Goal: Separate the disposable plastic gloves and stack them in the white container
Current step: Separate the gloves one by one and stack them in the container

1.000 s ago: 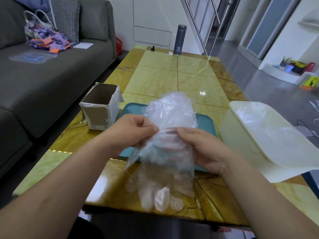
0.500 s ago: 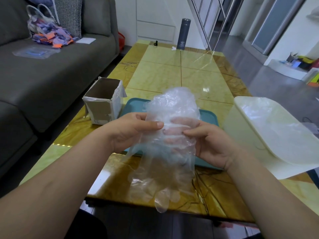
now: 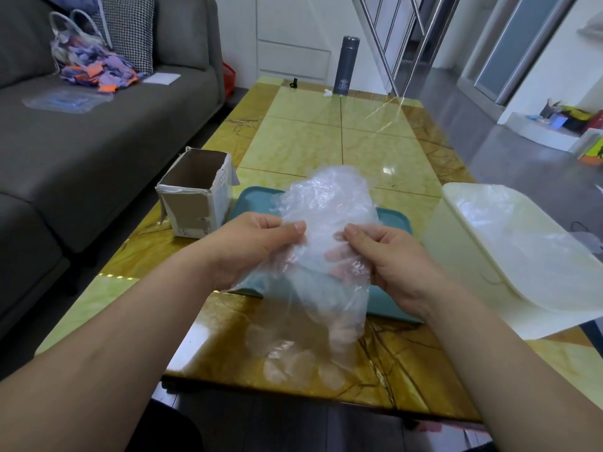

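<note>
Glossy yellow-green stone-patterned tabletop (image 3: 326, 148) filled the middle of a living room, with a grey sofa (image 3: 98, 148) along its left side. On it lay a teal tray (image 3: 393, 223). An open cardboard box (image 3: 195, 203) stood just left of the tray, a white container (image 3: 456, 265) just right of it, and a dark thermos flask (image 3: 346, 65) well beyond it at the far end. Thin clear plastic (image 3: 522, 249) lay inside the white container; how many pieces could not be told.

Above the tray, both hands held a crumpled bundle of disposable plastic gloves (image 3: 329, 203). The left hand (image 3: 257, 246) pinched the bundle's left edge between thumb and curled fingers. The right hand (image 3: 391, 259) gripped the right edge, thumb on top, its fingers curled behind the film and showing through it. The two hands were near each other but apart, with plastic between them. The bundle's upper part bulged over the tray's far side. Its lower part hung past the tray's near rim, and the glove finger ends (image 3: 293, 367) dangled above the tabletop there. Whether they touched it could not be told.

Far left of the tray, on the sofa, sat a bag of purple and orange scraps (image 3: 91, 66), a houndstooth cushion (image 3: 130, 31) and a clear pouch (image 3: 65, 101).
</note>
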`<state>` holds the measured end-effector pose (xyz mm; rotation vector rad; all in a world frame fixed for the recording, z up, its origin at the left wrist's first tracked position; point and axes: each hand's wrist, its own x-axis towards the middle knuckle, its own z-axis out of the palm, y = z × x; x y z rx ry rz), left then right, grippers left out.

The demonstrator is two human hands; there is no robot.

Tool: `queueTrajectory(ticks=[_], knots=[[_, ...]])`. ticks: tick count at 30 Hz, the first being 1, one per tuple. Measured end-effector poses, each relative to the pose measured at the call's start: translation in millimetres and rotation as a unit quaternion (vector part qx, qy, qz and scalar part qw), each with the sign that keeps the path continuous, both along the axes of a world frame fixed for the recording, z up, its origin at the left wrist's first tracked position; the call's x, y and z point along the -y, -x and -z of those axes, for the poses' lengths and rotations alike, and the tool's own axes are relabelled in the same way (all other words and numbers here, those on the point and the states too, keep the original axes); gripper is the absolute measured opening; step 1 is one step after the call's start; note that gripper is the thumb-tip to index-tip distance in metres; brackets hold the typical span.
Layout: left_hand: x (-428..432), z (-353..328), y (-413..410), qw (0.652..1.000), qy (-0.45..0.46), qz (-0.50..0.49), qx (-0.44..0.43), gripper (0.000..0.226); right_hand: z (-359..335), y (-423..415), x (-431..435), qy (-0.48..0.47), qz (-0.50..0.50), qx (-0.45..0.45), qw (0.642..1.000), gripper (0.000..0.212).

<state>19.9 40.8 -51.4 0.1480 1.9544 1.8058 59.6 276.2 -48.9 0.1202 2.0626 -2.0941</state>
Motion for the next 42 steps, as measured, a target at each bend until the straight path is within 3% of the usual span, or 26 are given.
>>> queueTrajectory(ticks=[6, 11, 16, 21, 26, 32, 36, 42], knots=[[6, -5, -2, 0.999, 0.025, 0.043, -0.002, 0.03, -2, -2, -5, -0.042, 0.049, -0.036, 0.997, 0.028], [5, -4, -4, 0.999, -0.002, -0.018, -0.047, 0.031, -2, -9, -14, -0.039, -0.004, 0.029, 0.999, 0.073], [6, -4, -2, 0.997, -0.007, -0.051, -0.058, 0.039, -3, -9, -20, -0.062, 0.031, 0.02, 0.997, 0.021], [6, -8, -6, 0.997, -0.035, -0.062, -0.004, 0.016, -5, -12, -20, -0.025, 0.063, 0.006, 0.998, 0.027], [-4, -12, -10, 0.994, -0.092, -0.065, 0.001, 0.013, -11, -19, -21, 0.085, 0.0, 0.035, 0.996, 0.044], [-14, -16, -17, 0.992, -0.112, -0.012, 0.049, 0.045, -11, -22, -16, 0.037, 0.086, 0.006, 0.996, 0.019], [-27, -19, -25, 0.994, -0.089, -0.057, 0.0, 0.03, -17, -27, -17, 0.026, 0.131, 0.008, 0.991, 0.019], [-61, -36, -27, 0.992, -0.097, -0.081, 0.023, 0.025, -39, -36, -37, 0.015, 0.191, 0.006, 0.981, 0.025]])
